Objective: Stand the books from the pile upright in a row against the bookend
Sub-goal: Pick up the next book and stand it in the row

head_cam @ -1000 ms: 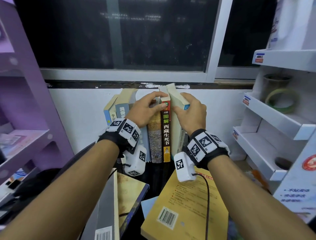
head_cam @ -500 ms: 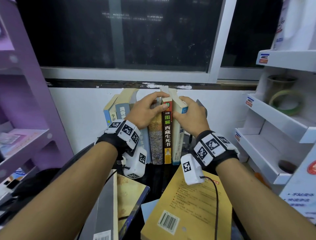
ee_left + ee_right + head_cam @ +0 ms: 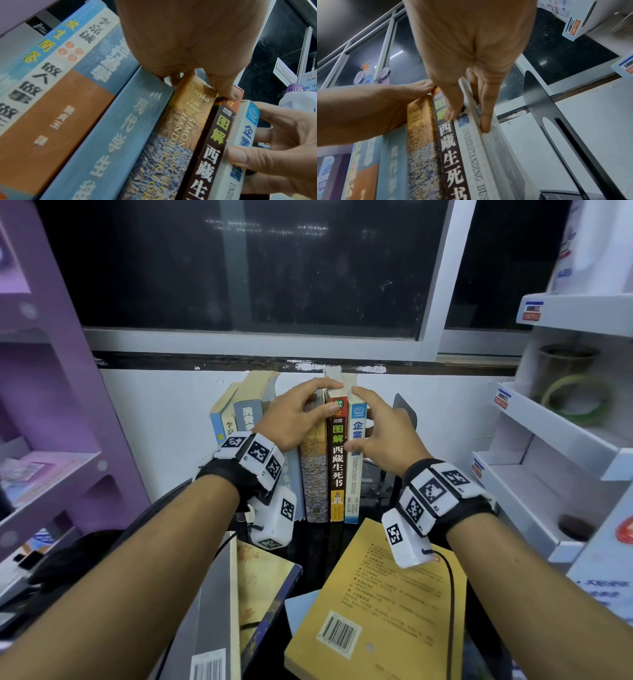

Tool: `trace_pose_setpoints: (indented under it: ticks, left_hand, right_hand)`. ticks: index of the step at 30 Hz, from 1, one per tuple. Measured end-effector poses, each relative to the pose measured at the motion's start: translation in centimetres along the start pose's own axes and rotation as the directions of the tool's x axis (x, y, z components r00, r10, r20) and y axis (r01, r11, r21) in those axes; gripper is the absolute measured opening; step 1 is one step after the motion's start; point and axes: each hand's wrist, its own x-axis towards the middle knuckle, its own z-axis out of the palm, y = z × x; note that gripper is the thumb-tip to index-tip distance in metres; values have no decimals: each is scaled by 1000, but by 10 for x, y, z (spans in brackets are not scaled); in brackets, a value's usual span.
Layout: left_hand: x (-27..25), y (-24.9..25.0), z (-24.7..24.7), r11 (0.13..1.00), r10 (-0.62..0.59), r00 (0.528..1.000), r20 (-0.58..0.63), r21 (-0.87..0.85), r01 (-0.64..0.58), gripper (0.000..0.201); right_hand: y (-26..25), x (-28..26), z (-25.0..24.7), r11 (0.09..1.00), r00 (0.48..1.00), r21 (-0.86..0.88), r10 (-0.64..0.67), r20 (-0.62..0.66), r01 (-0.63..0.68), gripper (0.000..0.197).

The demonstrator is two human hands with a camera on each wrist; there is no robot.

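Several books stand spine-out in a row by the wall. My left hand (image 3: 301,412) lies curled over the tops of the mottled book (image 3: 313,474) and the dark brown book (image 3: 337,460), thumb on the brown spine. My right hand (image 3: 376,433) pinches the white book (image 3: 354,477), thumb on its spine (image 3: 476,155), fingers (image 3: 485,111) flat on its right cover. It stands upright against the brown book. The dark metal bookend (image 3: 404,412) stands apart to the right (image 3: 556,121). A yellow book (image 3: 373,604) and other books (image 3: 267,577) lie flat in the near pile.
A purple shelf unit (image 3: 51,467) stands at the left and a white display rack (image 3: 548,440) with a tape roll (image 3: 579,398) at the right. The white wall and dark window are right behind the row.
The white book leaned to the right and now stands straight against the brown book. My right hand shifted left with it, uncovering the bookend. The left hand stayed put.
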Motion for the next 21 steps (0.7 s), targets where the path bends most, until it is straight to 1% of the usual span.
trace_pose_setpoints:
  ticks: [8, 13, 16, 21]
  left_hand:
    - [-1, 2, 0, 1000, 8, 999, -36, 19, -7, 32]
    - [1, 0, 0, 1000, 11, 999, -33, 17, -10, 32]
    - [2, -3, 0, 999, 8, 999, -40, 36, -6, 33]
    - [2, -3, 0, 999, -6, 999, -36, 40, 8, 35]
  right_hand:
    - [3, 6, 0, 998, 1000, 55, 1, 14, -2, 84]
    - [2, 9, -4, 998, 997, 66, 13, 77, -18, 91]
    - [0, 9, -6, 1000, 993, 2, 13, 121, -13, 96]
    - [-2, 10, -6, 996, 988, -89, 38, 148, -25, 98]
